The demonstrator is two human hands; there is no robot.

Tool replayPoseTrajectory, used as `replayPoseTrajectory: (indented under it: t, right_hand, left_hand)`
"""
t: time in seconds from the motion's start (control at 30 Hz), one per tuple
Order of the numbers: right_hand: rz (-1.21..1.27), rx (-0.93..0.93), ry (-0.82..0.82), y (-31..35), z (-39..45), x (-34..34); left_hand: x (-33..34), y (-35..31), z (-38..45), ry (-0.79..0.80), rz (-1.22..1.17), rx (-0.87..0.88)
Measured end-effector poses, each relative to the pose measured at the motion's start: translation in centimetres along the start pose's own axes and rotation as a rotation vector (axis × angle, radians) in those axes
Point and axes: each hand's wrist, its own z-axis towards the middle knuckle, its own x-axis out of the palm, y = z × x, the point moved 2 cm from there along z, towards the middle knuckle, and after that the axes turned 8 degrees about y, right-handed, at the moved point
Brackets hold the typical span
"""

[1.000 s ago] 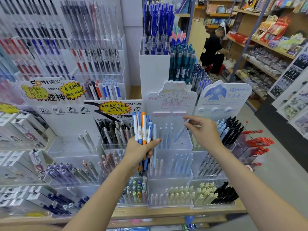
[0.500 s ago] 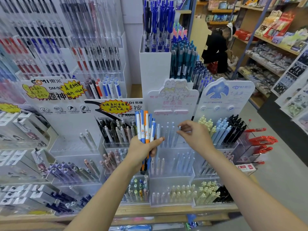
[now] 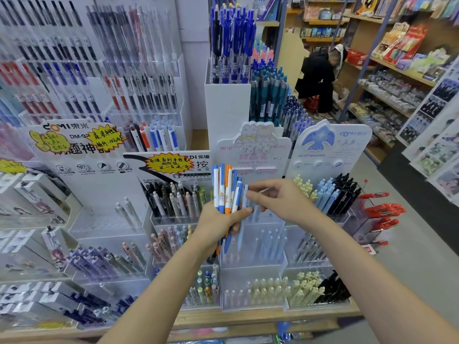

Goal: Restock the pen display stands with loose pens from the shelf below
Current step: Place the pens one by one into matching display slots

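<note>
Pens [image 3: 227,188], a bundle of white, blue and orange ones, are standing upright in my left hand [image 3: 219,223], which is gripping them around their lower halves with the thumb pressing across the front. I am holding the bundle in front of the clear middle display stand [image 3: 253,264], whose stepped tiers are carrying pale blue and pastel pens. My right hand [image 3: 278,201] is reaching in from the right, its fingertips [image 3: 252,194] pinching the pale pen at the right edge of the bundle, near its top. A neighbouring stand [image 3: 330,150] with a blue bird card is sitting to the right, holding yellow, blue and black pens. Both stands are resting on the wooden shelf [image 3: 248,319].
</note>
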Motion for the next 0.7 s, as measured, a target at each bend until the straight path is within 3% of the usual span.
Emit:
replayPoseTrajectory:
  t: [0.23, 0.33, 0.5, 0.7]
  right_hand:
    - [0.038, 0.002, -0.053, 0.2, -0.6, -0.9]
    - [0.040, 0.005, -0.190, 0.3, -1.1, -3.9]
    - [-0.235, -0.020, -0.297, -0.7, -0.9, -5.8]
    - [-0.257, -0.051, -0.370, -2.6, -0.7, -4.1]
  left_hand:
    - [1.0, 0.0, 0.0, 0.060, -0.002, -0.007]
    - [0.3, 0.4, 0.1, 0.012, -0.004, -0.022]
    - [-0.7, 1.1, 0.3, -0.040, 0.011, -0.030]
    - [-0.3, 1.1, 0.4, -0.050, 0.028, -0.037]
